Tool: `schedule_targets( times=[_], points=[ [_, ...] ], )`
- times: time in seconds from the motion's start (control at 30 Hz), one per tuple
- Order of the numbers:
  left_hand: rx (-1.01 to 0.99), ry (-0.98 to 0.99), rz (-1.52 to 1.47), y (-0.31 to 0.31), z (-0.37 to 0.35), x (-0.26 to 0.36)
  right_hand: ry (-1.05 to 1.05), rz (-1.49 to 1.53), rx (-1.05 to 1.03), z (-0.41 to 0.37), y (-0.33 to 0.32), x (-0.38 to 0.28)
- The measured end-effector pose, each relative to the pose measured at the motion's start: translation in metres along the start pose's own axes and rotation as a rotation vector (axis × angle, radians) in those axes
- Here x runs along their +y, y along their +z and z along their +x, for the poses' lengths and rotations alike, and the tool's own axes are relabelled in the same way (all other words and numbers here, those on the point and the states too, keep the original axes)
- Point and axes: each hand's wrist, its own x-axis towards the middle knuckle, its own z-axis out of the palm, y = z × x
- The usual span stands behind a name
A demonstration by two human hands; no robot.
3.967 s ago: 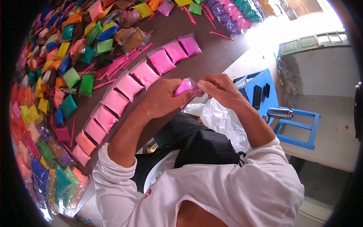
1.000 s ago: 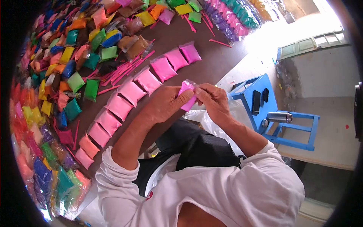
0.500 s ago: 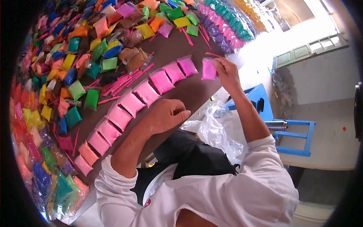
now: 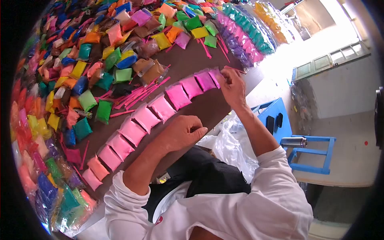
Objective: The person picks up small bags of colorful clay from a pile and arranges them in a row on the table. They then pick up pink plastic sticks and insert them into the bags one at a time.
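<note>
A curved row of small sealed clear packets, filled with what looks like soft modelling clay, runs across the brown table (image 4: 200, 114). It goes from salmon and pale pink packets (image 4: 133, 133) through a brighter pink packet (image 4: 178, 96) to a purple packet (image 4: 205, 81). At its upper right end, my right hand (image 4: 233, 86) pinches the edge of another purple packet (image 4: 215, 77), which lies close beside its neighbour. My left hand (image 4: 185, 131) rests near the table's front edge below the row, its fingers curled and the thumb showing. Nothing shows between them; the palm is hidden.
A big heap of many-coloured packets (image 4: 86, 52) covers the table's far and left sides. Thin pink sticks (image 4: 140, 94) lie between heap and row. Bagged packets (image 4: 244, 32) stand at the back. A blue stool (image 4: 276, 120), a metal flask (image 4: 294, 141) and clear plastic (image 4: 236, 140) are at the right.
My right hand has brought the purple packet left and down to the end of the row. My left hand stays in its place. The whole view has shifted slightly.
</note>
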Motion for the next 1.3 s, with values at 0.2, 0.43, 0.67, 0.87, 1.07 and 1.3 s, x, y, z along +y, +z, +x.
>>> schedule_targets(
  times=[0.2, 0.43, 0.67, 0.87, 1.07, 1.3],
  points=[
    [0.003, -0.017, -0.007, -0.002, -0.001, 0.005, 0.090, -0.017, -0.036, -0.004, 0.013, -0.001],
    [0.024, 0.005, 0.016, -0.002, 0.000, 0.006, 0.065, 0.046, 0.005, -0.002, 0.006, -0.008],
    [0.034, 0.014, 0.121, 0.000, -0.001, 0.002, -0.080, -0.076, -0.031, -0.010, 0.015, -0.006],
    [0.056, 0.061, 0.072, -0.001, -0.003, 0.001, -0.001, -0.059, -0.030, -0.006, 0.009, -0.013],
    [0.046, 0.033, 0.153, 0.000, -0.002, 0.002, -0.063, -0.074, 0.182, -0.015, 0.012, 0.009],
    [0.035, -0.005, 0.141, -0.003, -0.002, 0.007, 0.110, -0.215, 0.002, -0.011, 0.018, 0.004]
  ],
)
